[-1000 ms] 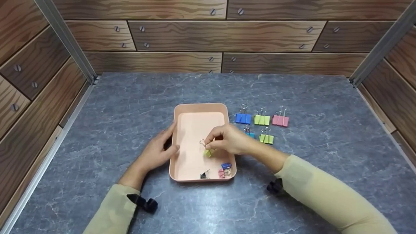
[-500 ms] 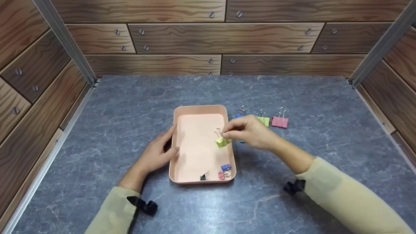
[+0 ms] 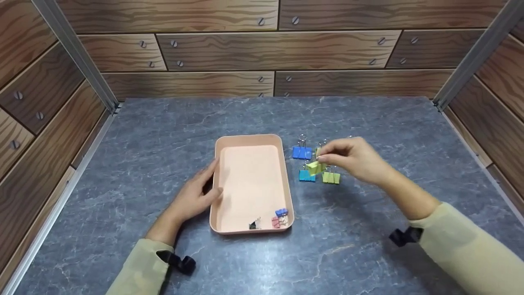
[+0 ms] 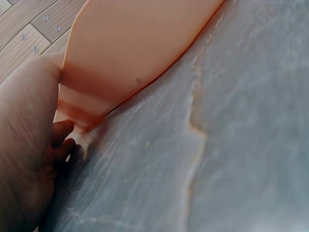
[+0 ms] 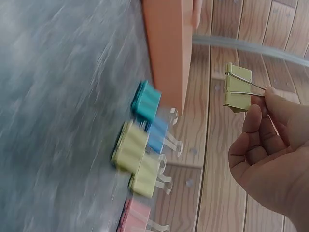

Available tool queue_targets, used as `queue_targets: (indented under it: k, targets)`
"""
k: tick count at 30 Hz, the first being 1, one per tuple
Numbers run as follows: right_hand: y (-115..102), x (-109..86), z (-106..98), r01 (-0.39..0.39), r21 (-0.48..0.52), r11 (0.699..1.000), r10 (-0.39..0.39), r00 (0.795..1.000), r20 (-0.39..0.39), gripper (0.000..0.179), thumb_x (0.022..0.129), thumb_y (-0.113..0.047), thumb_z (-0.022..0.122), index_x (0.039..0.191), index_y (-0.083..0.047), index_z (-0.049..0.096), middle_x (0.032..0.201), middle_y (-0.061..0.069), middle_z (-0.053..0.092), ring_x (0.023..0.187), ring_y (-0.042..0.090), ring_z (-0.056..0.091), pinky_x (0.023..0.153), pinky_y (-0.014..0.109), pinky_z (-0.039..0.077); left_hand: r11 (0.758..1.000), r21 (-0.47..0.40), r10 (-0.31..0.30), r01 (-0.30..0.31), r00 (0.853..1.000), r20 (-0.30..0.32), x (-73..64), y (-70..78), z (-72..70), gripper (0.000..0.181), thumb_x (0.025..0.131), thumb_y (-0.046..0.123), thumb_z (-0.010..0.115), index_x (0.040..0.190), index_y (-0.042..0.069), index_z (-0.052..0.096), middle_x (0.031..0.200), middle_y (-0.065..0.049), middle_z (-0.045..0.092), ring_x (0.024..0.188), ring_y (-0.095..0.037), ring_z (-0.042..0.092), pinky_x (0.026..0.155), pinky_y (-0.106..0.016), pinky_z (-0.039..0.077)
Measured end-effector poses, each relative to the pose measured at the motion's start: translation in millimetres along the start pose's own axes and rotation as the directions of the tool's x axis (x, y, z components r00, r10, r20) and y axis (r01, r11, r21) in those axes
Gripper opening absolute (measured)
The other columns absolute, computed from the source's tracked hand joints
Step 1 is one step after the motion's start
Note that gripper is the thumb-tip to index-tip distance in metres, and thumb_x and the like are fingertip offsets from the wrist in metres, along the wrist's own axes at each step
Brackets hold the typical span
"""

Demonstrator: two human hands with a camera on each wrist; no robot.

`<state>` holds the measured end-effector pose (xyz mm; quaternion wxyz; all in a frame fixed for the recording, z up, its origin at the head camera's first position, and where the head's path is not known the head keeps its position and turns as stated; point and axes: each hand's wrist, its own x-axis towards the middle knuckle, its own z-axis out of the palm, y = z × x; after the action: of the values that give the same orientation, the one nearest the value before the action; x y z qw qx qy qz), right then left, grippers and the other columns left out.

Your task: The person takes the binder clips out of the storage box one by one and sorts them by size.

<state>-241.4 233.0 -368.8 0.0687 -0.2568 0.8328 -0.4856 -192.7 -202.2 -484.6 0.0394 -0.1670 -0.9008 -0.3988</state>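
My right hand (image 3: 360,162) pinches a yellow-green binder clip (image 5: 237,89) by its wire handle, between thumb and fingertips. In the head view it is above the table, right of a peach tray (image 3: 254,180). Below it stand a blue binder clip (image 3: 302,153), a teal one (image 3: 306,176) and a lime one (image 3: 331,178); another lime one is mostly hidden behind the hand. A pink binder clip (image 5: 135,217) shows in the right wrist view. With thumb over the rim and fingers outside, my left hand (image 3: 196,196) grips the tray's left wall.
At the tray's near end lie small binder clips: a black one (image 3: 253,225), a blue one (image 3: 281,212) and a pink one (image 3: 275,222). Wood-patterned panels (image 3: 213,51) and metal corner posts enclose the grey marbled table (image 3: 184,123).
My right hand has carried the yellow-green binder clip up out of the tray and rightward, over the clips on the table. The left hand keeps its hold on the tray.
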Motion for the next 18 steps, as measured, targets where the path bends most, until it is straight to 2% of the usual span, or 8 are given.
queue_targets:
  k: [4,10,14,18]
  targets:
    - [9.3,-8.5,-14.1,-0.011,-0.039,0.999,0.01,0.999,-0.035,0.011,0.099,-0.009,0.075,0.105,-0.002,0.081,0.097,0.01,0.078,0.087,0.022,0.073,0.077,0.026,0.061,1.0,-0.003,0.01,-0.01,1.0,-0.011,-0.4,-0.6,1.2,0.082,0.096,0.03,0.066,0.169,0.02,0.031,0.165,-0.015,0.044,0.149,-0.04,0.043,0.121,-0.058,0.035]
    - [22.9,-19.5,-30.5,-0.045,-0.071,0.996,0.039,0.996,-0.077,0.014,0.101,-0.013,0.074,0.108,-0.004,0.081,0.101,0.011,0.078,0.084,0.015,0.069,0.071,0.023,0.057,1.0,-0.002,0.019,-0.019,1.0,-0.012,-0.8,-1.3,1.0,0.082,0.096,0.031,0.067,0.169,0.019,0.031,0.166,-0.014,0.042,0.149,-0.041,0.042,0.122,-0.058,0.034]
    - [32.3,-25.3,-38.0,-0.065,-0.069,0.995,0.058,0.993,-0.099,0.015,0.101,-0.014,0.074,0.109,-0.003,0.081,0.103,0.013,0.078,0.085,0.013,0.069,0.071,0.022,0.057,1.0,-0.003,0.027,-0.027,1.0,-0.012,-0.5,-1.8,1.1,0.081,0.097,0.031,0.067,0.169,0.018,0.032,0.166,-0.014,0.042,0.149,-0.041,0.043,0.121,-0.058,0.034]
    - [42.7,-30.2,-43.8,-0.103,-0.109,0.989,0.087,0.987,-0.138,0.016,0.1,-0.016,0.076,0.109,-0.004,0.082,0.099,0.012,0.078,0.081,0.011,0.067,0.067,0.021,0.055,0.999,-0.008,0.046,-0.047,0.999,-0.019,-0.1,-2.2,1.8,0.081,0.097,0.031,0.067,0.169,0.017,0.032,0.165,-0.015,0.043,0.148,-0.041,0.044,0.121,-0.058,0.035]
